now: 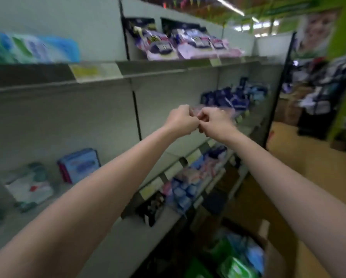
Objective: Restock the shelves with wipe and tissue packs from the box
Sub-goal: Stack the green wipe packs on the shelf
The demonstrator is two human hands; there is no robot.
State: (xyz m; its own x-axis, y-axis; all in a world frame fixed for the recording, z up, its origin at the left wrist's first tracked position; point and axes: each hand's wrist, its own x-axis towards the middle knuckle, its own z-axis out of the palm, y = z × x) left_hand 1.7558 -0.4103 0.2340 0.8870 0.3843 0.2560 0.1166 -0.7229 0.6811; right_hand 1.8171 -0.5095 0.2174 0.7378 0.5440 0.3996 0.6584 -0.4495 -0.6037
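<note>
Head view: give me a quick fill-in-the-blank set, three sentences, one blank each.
1. The left hand and right hand meet at the height of the ____ shelf.
2. The open box stands on the ____.
3. The pink and purple packs lie on the ____ shelf.

Missing words: middle; floor; top

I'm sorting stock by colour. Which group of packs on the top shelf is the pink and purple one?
The pink and purple packs lie in the top shelf's right bay. The packs in the left bay are blue, green and white.
</note>
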